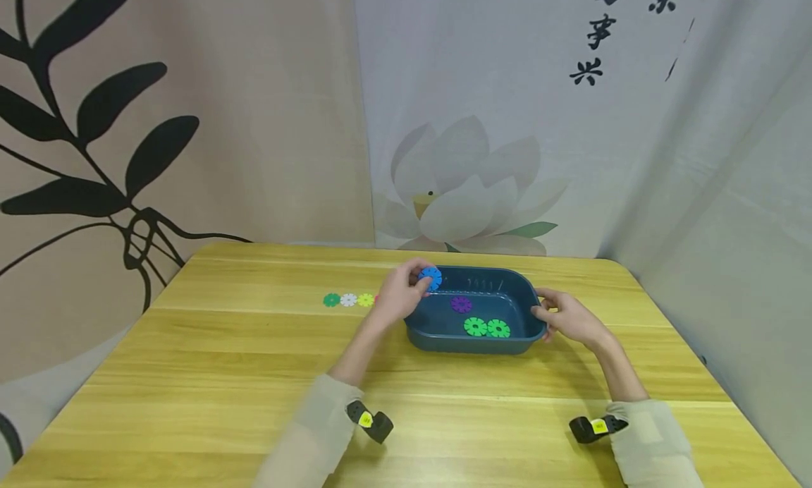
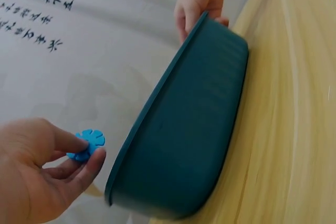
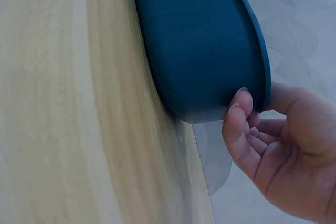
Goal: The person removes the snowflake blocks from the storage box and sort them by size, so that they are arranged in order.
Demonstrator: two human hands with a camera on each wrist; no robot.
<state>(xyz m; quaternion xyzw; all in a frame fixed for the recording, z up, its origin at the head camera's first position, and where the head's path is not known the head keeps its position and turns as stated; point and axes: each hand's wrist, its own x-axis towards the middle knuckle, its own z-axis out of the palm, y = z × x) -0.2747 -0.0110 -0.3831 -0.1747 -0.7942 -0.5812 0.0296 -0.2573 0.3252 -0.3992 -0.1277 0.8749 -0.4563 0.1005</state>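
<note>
A blue notched plastic disc (image 1: 432,278) is pinched between the thumb and fingers of my left hand (image 1: 401,289), over the left rim of a dark teal basin (image 1: 472,345). In the left wrist view the blue disc (image 2: 92,142) is above the basin's rim, apart from it. My right hand (image 1: 569,317) grips the basin's right end; the right wrist view shows thumb and fingers (image 3: 239,124) on either side of the rim. Inside the basin lie a purple disc (image 1: 461,305) and two light green discs, one (image 1: 475,326) beside the other (image 1: 498,328).
Left of the basin, a row of discs lies on the wooden table (image 1: 254,375): green (image 1: 332,300), white (image 1: 348,300), yellow (image 1: 366,300) and a reddish one partly behind the left hand. A printed curtain (image 1: 285,121) hangs behind the table.
</note>
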